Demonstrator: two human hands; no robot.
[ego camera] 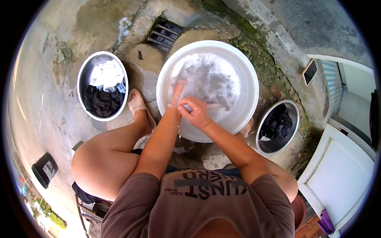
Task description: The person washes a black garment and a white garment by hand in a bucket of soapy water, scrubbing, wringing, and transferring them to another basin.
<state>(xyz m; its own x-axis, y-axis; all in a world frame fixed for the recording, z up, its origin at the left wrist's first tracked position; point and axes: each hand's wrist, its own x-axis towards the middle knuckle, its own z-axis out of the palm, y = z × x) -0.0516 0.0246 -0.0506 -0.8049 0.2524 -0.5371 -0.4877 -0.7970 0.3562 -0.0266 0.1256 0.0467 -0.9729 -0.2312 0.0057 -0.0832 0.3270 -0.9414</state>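
Soapy water and foam partly fill a large white plastic basin (252, 98) in front of me. Wet, pale grey cloth (195, 86) lies in the suds, its outline blurred by foam. My left hand (179, 89) reaches into the basin's left side against this cloth, fingers partly hidden. My right hand (195, 111), wet and with fingers curled, meets my left wrist above the water. Whether either hand grips the cloth is unclear.
A metal basin (81, 89) at left holds white and black clothes (104, 99); another (293, 131) at right holds dark cloth (276, 123). Beyond the white basin is a barred floor drain (163, 35). A white door (336, 175) stands at right, and a black container (44, 169) at far left.
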